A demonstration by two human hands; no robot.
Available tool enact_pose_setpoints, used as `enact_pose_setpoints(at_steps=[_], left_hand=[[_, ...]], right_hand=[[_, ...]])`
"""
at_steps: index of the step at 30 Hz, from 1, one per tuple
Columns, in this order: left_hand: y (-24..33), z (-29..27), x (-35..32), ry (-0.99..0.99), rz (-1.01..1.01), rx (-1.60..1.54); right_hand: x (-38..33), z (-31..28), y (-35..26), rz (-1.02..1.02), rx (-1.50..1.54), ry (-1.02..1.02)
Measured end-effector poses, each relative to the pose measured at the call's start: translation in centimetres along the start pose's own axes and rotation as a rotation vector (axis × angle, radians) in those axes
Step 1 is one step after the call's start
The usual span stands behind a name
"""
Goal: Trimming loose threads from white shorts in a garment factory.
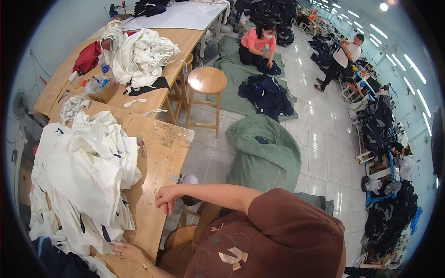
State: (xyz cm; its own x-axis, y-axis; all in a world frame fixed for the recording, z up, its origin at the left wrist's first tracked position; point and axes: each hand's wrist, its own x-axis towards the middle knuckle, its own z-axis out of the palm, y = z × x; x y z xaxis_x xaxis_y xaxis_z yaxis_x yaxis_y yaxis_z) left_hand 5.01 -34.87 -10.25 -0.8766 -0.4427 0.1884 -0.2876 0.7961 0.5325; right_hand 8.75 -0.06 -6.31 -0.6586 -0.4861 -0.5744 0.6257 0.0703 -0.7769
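A large heap of white garments [85, 162] with small dark blue patches lies across the near wooden table [160, 157]. My left hand [127, 253], with a bracelet at the wrist, rests by the heap's lower edge. Its fingers are stretched out and touch the white cloth; no firm grip shows. Over the table's right edge hangs my right hand [166, 197], apart from the heap. Its fingers are curled together with nothing visible in them. Below the white heap lies dark navy cloth [58, 259], partly cut off by the picture's rim.
A second white pile [143, 55] and red cloth [88, 58] sit on the farther table. A wooden stool [207, 83] stands beside it. A green fabric bundle [264, 153] lies on the floor. One person [259, 46] sits among navy garments; another [343, 58] stands farther right.
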Motion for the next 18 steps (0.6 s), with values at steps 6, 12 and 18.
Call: enact_pose_setpoints(at_steps=[6,12,18], left_hand=[[0.3,0.4,-1.5,0.045,0.179,0.534],[0.4,0.2,-1.6,0.032,0.185,0.419],[0.8,0.0,-1.6,0.018,0.183,0.403]], right_hand=[[0.1,-0.1,0.1,0.007,0.038,-0.003],[0.0,-0.3,0.2,-0.007,0.021,-0.004],[-0.1,-0.3,0.0,-0.001,0.029,-0.005]])
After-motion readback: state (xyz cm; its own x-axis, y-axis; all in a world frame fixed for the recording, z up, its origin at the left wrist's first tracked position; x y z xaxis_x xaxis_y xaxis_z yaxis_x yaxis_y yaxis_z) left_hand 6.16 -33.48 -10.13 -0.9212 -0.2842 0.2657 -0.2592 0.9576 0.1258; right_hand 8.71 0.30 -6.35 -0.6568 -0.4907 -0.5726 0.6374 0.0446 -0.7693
